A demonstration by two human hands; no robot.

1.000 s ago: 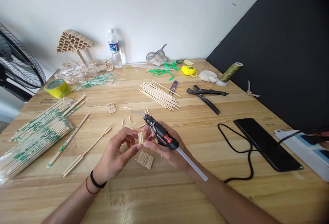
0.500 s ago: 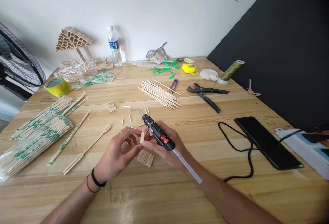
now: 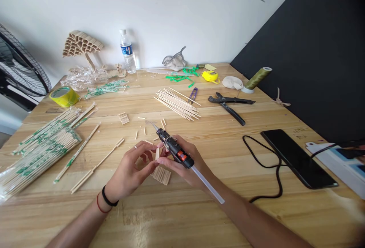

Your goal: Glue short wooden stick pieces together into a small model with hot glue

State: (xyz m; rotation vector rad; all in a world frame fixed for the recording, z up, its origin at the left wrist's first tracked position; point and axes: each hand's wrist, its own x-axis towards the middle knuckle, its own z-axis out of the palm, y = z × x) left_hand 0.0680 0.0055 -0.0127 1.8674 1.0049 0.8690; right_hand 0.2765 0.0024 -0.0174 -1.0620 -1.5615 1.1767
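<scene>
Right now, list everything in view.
Glue gun: 1, black, centre
Pieces: few, tan, held
Panels: 2, tan, centre
Offcuts: several, tan, centre
Sticks: many, tan, centre
Snips: 1, purple, centre
Pliers: 1, black, right
Phone: 1, black, right
Power strip: 1, white, right
Tape measure: 1, yellow, back
Spool: 1, green, back
Tape: 1, yellow, left
Packs: 2+, clear, left
Bottle: 1, clear, back
Model: 1, tan, back
Fan: 1, black, left
Table: 1, tan, underneath
Left hand: 1, bare, centre
Right hand: 1, bare, centre
</scene>
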